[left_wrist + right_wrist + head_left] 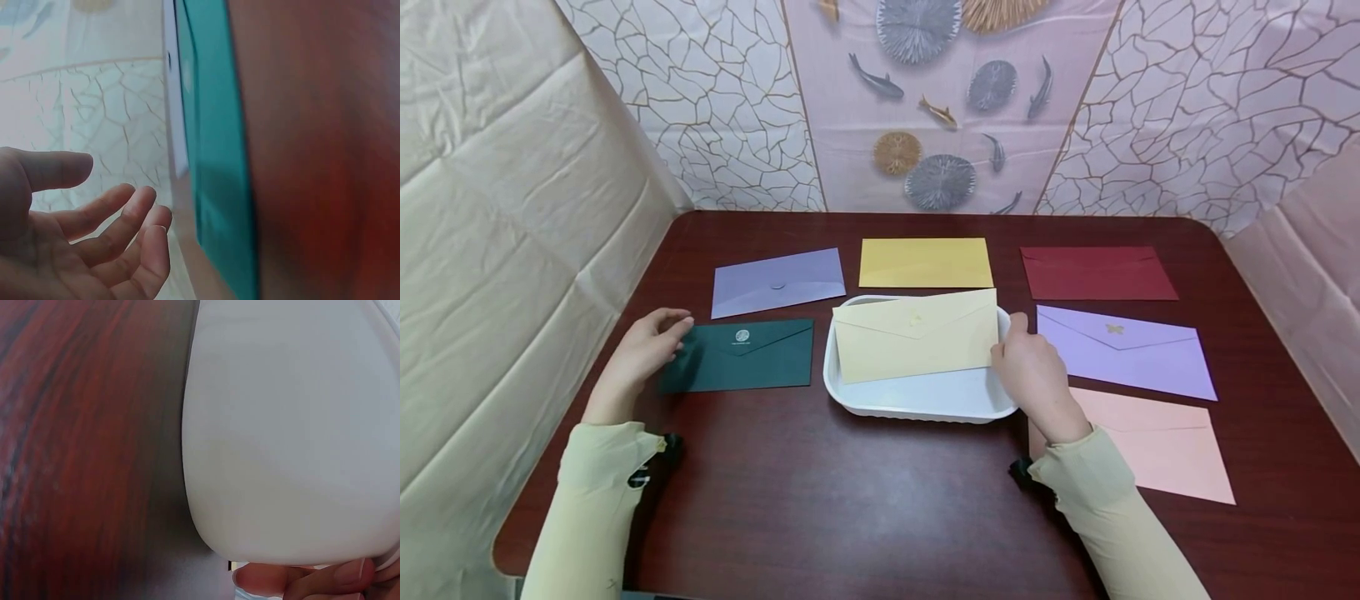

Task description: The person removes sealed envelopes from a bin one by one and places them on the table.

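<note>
In the head view, my left hand [651, 343] hovers at the left end of a dark green envelope [767, 367]. The left wrist view shows its fingers loosely bent, apart from the envelope [215, 144], with nothing between them. My right hand [1033, 375] grips the right end of a white tray [925, 398]. In the right wrist view, its fingers [325, 578] curl against the end of the tray [287, 437]. Inside the tray lies a cream envelope [917, 346], tilted, with its right edge close to the right thumb.
Around the tray on the dark wood table [865, 500] lie a blue-grey envelope [775, 287], a yellow envelope [925, 263], a dark red envelope [1097, 275], a lilac envelope [1127, 358] and a pink envelope [1165, 446]. Patterned cloth [730, 100] hangs behind.
</note>
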### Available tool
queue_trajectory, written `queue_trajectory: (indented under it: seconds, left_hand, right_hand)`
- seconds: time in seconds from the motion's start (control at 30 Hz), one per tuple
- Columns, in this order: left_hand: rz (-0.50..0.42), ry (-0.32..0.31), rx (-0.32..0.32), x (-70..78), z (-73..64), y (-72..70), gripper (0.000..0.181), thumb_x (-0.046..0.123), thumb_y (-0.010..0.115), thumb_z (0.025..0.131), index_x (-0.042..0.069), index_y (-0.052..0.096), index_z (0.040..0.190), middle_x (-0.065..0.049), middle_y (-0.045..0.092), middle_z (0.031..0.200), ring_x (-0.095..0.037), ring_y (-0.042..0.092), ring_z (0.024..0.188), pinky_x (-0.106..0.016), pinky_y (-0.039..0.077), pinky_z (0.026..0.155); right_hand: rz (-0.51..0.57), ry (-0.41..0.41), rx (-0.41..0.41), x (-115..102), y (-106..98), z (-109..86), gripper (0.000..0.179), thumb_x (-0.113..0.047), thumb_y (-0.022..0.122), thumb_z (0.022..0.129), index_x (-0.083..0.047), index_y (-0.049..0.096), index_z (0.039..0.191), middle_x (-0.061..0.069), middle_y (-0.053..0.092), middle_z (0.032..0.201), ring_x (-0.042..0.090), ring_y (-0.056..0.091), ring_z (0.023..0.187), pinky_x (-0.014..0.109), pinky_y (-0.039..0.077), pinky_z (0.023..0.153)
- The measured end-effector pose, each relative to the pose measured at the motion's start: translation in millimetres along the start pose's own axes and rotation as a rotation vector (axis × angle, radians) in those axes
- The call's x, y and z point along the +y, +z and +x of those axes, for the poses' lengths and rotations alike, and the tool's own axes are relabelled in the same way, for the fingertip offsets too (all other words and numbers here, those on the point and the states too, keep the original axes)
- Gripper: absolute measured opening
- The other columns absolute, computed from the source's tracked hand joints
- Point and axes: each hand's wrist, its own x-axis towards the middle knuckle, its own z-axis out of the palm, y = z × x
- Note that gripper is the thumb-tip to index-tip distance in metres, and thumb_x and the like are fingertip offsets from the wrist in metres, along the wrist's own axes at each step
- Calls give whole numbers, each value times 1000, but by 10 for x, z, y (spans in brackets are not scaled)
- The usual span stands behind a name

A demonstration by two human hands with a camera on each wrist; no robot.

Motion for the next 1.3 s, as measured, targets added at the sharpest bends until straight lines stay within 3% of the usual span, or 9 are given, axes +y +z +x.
queue_trajectory:
  seconds: [0.17, 0.43, 0.67, 0.8, 1.0, 1.3]
  left_hand:
    - [-12, 66, -36, 303, 163, 81, 57, 38, 44, 107, -4, 43, 146, -26, 52, 134, -36, 55, 106, -25, 47, 78]
    - [43, 190, -56, 1053, 459, 297, 48, 35, 49, 106, 3, 48, 143, -20, 53, 139, -37, 56, 116, -52, 45, 97]
    - [124, 294, -95, 1782, 595, 578, 42, 33, 53, 105, 8, 54, 139, -13, 58, 135, -30, 54, 118, -50, 45, 97]
    - [177, 361, -139, 2067, 603, 767, 38, 34, 53, 105, 10, 57, 134, -10, 62, 124, -26, 57, 111, -45, 46, 94]
    - [255, 445, -226, 2245, 548, 1062, 36, 34, 51, 105, 10, 59, 131, -8, 65, 115, -23, 61, 96, -40, 47, 85]
    - [358, 454, -360, 2225, 418, 1330, 36, 33, 51, 105, 9, 59, 131, -9, 65, 120, -23, 62, 101, -38, 49, 86]
  right_hand:
    - [-4, 2, -4, -10, -7, -2, 32, -8, 49, 96, 15, 40, 116, 26, 58, 65, 40, 62, 55, 48, 47, 46]
    - [-8, 7, -3, -5, -4, -5, 31, -8, 48, 96, 15, 41, 117, 25, 57, 65, 39, 62, 55, 48, 48, 46]
    - [-2, 14, -12, -12, -11, -2, 29, -9, 48, 96, 13, 41, 115, 26, 58, 67, 40, 62, 57, 49, 47, 48]
    - [-6, 21, -19, -17, -23, -2, 31, -9, 48, 97, 13, 41, 117, 26, 59, 68, 40, 63, 58, 49, 48, 48]
    - [-5, 30, -18, -21, -18, -11, 31, -10, 48, 96, 13, 41, 116, 29, 60, 70, 43, 63, 60, 51, 48, 50]
    - [-9, 28, -12, -28, -26, -9, 30, -9, 48, 96, 13, 41, 116, 30, 60, 71, 45, 64, 61, 53, 48, 51]
